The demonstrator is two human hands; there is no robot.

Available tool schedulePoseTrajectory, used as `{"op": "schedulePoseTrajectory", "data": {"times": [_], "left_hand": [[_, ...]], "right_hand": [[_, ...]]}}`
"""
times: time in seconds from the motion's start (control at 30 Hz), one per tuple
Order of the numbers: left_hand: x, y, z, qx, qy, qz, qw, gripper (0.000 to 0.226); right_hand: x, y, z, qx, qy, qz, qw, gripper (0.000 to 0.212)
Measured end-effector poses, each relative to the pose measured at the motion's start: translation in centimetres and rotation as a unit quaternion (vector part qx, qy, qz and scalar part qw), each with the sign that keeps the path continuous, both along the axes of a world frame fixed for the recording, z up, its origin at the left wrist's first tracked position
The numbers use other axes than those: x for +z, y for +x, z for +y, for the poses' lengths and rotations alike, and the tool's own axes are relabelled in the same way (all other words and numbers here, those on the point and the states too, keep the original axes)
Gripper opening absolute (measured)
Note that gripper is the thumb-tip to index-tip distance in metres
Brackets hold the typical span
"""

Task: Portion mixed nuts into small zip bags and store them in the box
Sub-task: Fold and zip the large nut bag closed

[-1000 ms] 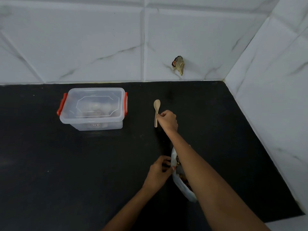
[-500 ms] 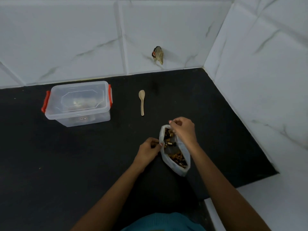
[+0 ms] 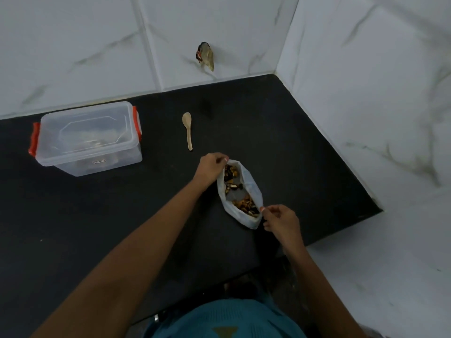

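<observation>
A clear plastic bag of mixed nuts (image 3: 251, 189) lies on the black counter (image 3: 97, 215), mouth spread wide with brown nuts showing inside. My left hand (image 3: 211, 168) pinches the bag's far rim. My right hand (image 3: 280, 219) pinches the near rim at the bag's lower right. A small wooden spoon (image 3: 188, 130) lies alone on the counter beyond the bag, touched by neither hand. At the left stands a clear storage box (image 3: 87, 139) with orange latches, lid on, and some contents dimly visible through it.
White marble-tiled walls close the counter at the back and right, forming a corner. A small brownish object (image 3: 205, 56) hangs on the back wall. The counter's front edge (image 3: 341, 230) runs close below my right hand. My teal shirt (image 3: 224, 320) shows at the bottom.
My right hand let go of the spoon, came back and took the bag's rim. Both hands have since pulled apart, widening the bag's mouth. The view shifted.
</observation>
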State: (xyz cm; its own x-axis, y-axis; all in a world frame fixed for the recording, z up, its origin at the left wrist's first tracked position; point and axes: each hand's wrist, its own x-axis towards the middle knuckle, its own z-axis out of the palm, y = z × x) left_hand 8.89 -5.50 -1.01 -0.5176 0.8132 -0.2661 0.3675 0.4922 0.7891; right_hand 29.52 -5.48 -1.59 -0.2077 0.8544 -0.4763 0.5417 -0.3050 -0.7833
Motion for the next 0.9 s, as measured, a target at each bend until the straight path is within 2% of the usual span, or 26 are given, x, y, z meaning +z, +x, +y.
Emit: {"op": "schedulePoseTrajectory", "data": {"times": [0.2, 0.43, 0.53, 0.77, 0.9], "left_hand": [[0.3, -0.8, 0.4, -0.010, -0.035, -0.037, 0.999, 0.025], [0.9, -1.9, -0.3, 0.005, -0.107, -0.162, 0.981, 0.028], [1.8, -2.1, -1.5, 0.024, -0.095, -0.229, 0.969, 0.026], [3.4, -2.8, -5.9, 0.114, -0.076, -0.370, 0.919, 0.018], [3.2, -2.8, -8.8, 0.141, -0.076, -0.414, 0.896, 0.014]], "right_hand": [[0.0, -0.4, -0.6, -0.078, -0.125, 0.074, 0.986, 0.019], [0.0, -0.6, -0.4, -0.044, -0.098, 0.025, 0.994, 0.018], [0.6, -0.6, 0.3, -0.039, -0.078, 0.013, 0.996, 0.017], [2.4, -1.1, 2.1, 0.007, -0.055, 0.070, 0.996, 0.023], [3.0, -1.8, 3.0, -0.009, -0.151, 0.127, 0.980, 0.017]]}}
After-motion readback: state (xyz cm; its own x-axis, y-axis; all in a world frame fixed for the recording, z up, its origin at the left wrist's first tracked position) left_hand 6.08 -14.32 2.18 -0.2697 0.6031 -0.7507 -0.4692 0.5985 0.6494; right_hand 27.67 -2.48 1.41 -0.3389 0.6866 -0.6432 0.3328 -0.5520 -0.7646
